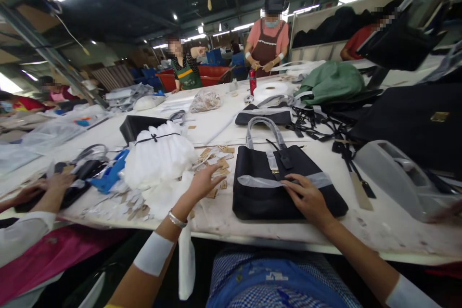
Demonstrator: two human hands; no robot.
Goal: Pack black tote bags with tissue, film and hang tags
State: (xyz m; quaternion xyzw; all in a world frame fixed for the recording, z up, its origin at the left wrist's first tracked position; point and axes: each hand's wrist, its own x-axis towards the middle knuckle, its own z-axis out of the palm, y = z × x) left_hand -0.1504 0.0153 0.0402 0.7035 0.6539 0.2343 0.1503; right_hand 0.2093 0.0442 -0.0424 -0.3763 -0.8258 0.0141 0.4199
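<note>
A black handbag (pixel 267 197) with grey handles lies flat on the white table (pixel 288 231) in front of me. A strip of clear plastic film (pixel 260 182) crosses its middle. My right hand (pixel 305 197) rests flat on the bag, fingers spread and touching the film. My left hand (pixel 202 182) reaches out open toward a scatter of small brown paper tags (pixel 218 161) left of the bag, with nothing in it. A silver bracelet sits on my left wrist.
A heap of white wrapping material (pixel 159 156) lies left of the tags. A grey tape dispenser (pixel 395 178) stands at right beside black straps (pixel 317 127) and dark bags. A neighbour's hands (pixel 46 187) work at far left. Other people stand across the table near a red bottle (pixel 252 82).
</note>
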